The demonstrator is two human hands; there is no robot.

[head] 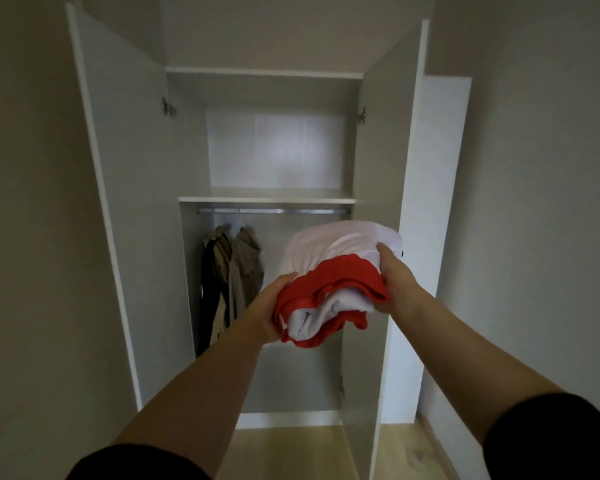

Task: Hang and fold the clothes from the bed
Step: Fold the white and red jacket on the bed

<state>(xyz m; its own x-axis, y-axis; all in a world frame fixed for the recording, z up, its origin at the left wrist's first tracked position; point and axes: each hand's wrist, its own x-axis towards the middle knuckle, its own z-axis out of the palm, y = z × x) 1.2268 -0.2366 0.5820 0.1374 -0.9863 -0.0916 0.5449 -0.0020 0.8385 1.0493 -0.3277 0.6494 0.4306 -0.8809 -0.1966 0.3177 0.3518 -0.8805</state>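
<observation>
A folded stack of white and red clothes (333, 282) is held up in front of an open white wardrobe (267, 199). My left hand (274, 306) grips the stack's left side, fingers under it and thumb on top. My right hand (392, 275) grips its right side with the thumb over the white cloth. The stack hangs below the wardrobe's middle shelf (267, 199) and hides part of the hanging space behind it.
Two beige and dark jackets (229, 278) hang at the left end of a metal rail (274, 211). Both wardrobe doors (132, 202) stand open to either side. Light wooden floor (291, 452) lies in front of the wardrobe.
</observation>
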